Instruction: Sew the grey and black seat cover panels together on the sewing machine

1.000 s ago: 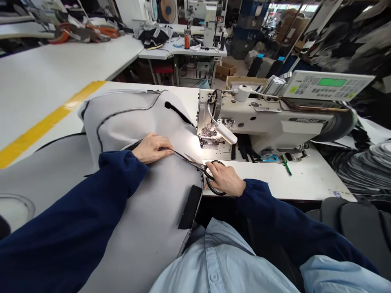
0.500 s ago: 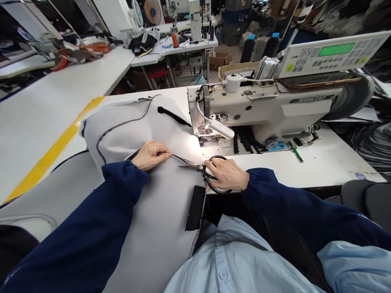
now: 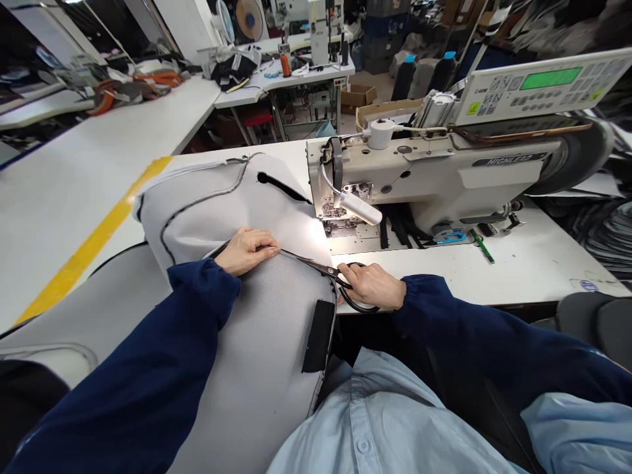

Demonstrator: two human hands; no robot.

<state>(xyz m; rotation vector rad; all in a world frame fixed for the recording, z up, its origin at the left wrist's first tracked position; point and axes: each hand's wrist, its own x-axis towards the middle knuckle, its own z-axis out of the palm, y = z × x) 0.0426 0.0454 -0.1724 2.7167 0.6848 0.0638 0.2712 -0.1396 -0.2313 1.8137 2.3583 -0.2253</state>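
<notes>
A large light-grey padded fabric piece (image 3: 257, 355) with dark seam edges spreads over the table and down towards my lap. My left hand (image 3: 247, 251) pinches a dark-edged seam in its middle. In my right hand (image 3: 372, 286) are black-handled scissors (image 3: 330, 270), fingers through the loops. Their blades are closed or nearly so and lie along the seam, tips pointing at my left fingertips. A black strip (image 3: 318, 336) is attached near the fabric's right edge, and a dark keyhole-shaped slit (image 3: 281, 186) shows in its upper part.
A sewing machine (image 3: 434, 171) with a lit lamp (image 3: 362, 209) and a control panel (image 3: 543, 85) stands behind the scissors, close to the fabric. A green pen (image 3: 482, 247) and light-blue snips (image 3: 451, 237) lie by its base. Yellow tape (image 3: 93, 240) crosses the table at left.
The scissor blades have gone from spread to closed or nearly closed along the seam, and the handle loops have come together. My left hand keeps its pinch in the same place.
</notes>
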